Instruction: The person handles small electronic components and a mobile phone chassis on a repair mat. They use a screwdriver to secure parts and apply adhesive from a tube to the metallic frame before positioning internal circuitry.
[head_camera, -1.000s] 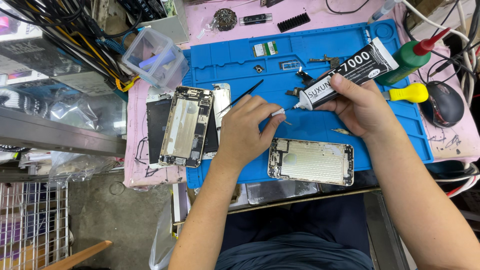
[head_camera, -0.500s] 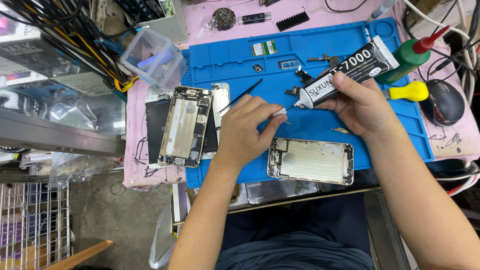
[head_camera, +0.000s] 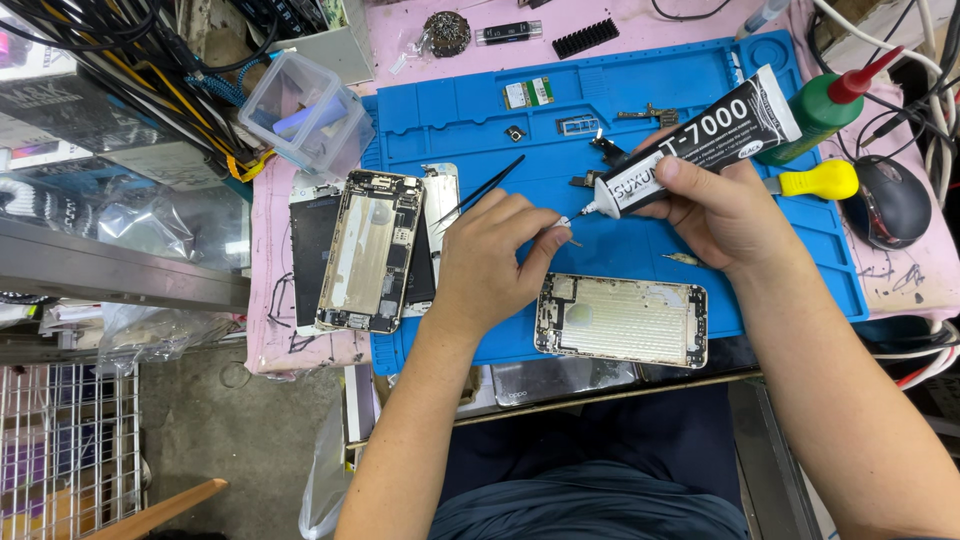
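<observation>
- A black glue tube is gripped in the right hand, unchanged from a second ago.
- The left hand stays pinched on the tube's nozzle tip, above the blue mat.

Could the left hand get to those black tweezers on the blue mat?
Probably yes: the black tweezers lie bare on the blue mat just beyond the left hand, though its fingertips pinch something tiny.
</observation>
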